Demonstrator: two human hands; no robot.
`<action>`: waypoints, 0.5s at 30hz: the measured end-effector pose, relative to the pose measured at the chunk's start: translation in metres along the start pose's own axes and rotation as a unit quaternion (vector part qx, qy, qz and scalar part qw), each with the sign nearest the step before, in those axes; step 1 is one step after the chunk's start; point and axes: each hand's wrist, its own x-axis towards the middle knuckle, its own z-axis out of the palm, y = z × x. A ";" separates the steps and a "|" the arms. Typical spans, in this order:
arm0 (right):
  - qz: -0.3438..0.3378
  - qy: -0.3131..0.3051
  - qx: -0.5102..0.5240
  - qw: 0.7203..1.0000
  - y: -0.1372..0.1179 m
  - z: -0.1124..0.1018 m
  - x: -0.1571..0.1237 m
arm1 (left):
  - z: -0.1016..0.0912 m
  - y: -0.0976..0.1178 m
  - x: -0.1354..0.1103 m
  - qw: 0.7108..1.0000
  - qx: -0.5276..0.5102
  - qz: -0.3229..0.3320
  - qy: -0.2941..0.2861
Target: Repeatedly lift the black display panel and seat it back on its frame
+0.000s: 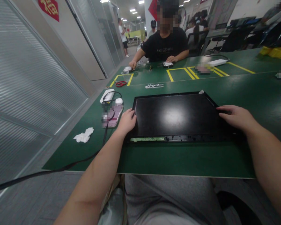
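— What colour is the worktop?
— Green, with yellow lines marked across its far part.
— What's lying on it?
— A flat black panel near the front edge. Left of that, a phone and a crumpled white tissue; farther back, red-handled scissors.

Panel on table, phone to its left, scissors behind

The left forearm and right forearm are bare, as are the left hand and right hand. Softly creased grey cloth covers the lap; nearest, a paler grey patch may be a shirt hem, though blur obscures it.
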 end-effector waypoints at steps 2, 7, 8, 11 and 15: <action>-0.006 0.002 -0.025 1.000 0.001 0.001 0.001 | 0.001 -0.001 0.000 1.000 -0.002 -0.001 0.002; 0.008 -0.022 -0.015 1.000 0.006 0.003 0.005 | 0.001 -0.001 0.001 1.000 -0.004 -0.002 -0.003; 0.012 -0.027 0.001 1.000 0.007 0.003 0.005 | 0.001 -0.002 0.002 1.000 -0.005 -0.003 -0.004; 0.033 -0.039 0.067 0.996 0.008 0.002 0.003 | 0.001 -0.003 0.002 1.000 -0.006 -0.005 -0.003; 0.059 -0.042 0.159 0.985 0.008 0.002 0.000 | 0.003 -0.005 0.004 1.000 0.002 0.003 0.003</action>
